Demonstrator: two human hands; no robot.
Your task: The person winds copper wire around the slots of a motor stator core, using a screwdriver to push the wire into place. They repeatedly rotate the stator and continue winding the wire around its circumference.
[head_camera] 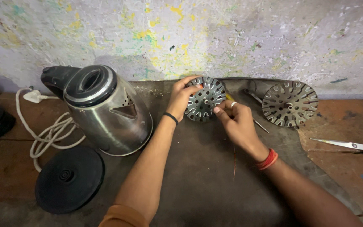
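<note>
Paint-speckled wall (232,38) runs across the back, whitish with yellow and green flecks. Below it my table (198,189), dark worn mat on top, reddish-brown bare surface at both sides.

Steel electric kettle (106,111) lies tipped on its side at the left, black lid and handle toward the wall, spout facing me. Its round black base (69,179) sits flat just in front of it, near the front-left edge. White power cord (47,134) loops in a pile left of the kettle, plug end up near the wall.

My left forearm comes up the middle, right forearm from lower right with a red thread band at the wrist.

A second slotted metal disc (290,104) stands propped at the wall, right of centre, well apart from my hands.

The slotted metal disc I work on (204,99) is at centre back, held on edge just above the mat, face toward me. My left hand (180,100) grips its left rim, thumb over the top, black band on the wrist. My right hand (238,122) has fingers pinched together at the disc's lower right edge, ring on one finger; cannot tell exactly what is pinched.

Scissors (356,147) with yellow handles lie open at the far right edge. A thin rod-like tool (260,125) lies just beside my right hand. A thin copper wire (234,162) runs down the mat below my right hand.
</note>
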